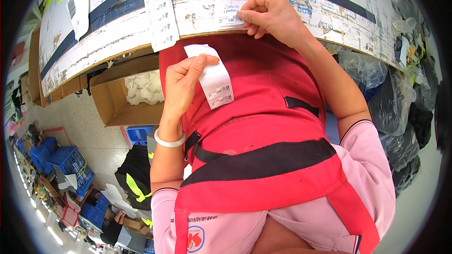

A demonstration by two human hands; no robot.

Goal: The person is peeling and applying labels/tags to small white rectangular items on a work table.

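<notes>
Pinching a white strip of barcode labels (214, 82) between thumb and fingers, the left hand (183, 82) holds it just below the near edge of the worn white workbench (117, 37). The right hand (268, 16) presses closed fingertips on a small barcode sticker (230, 19) at that edge, above the red apron (263, 127).

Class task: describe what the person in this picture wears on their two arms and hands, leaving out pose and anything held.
Both hands are bare, no gloves. The left hand has a plain white bangle at the wrist. Both arms end in short pink sleeves with dark-edged cuffs.
</notes>
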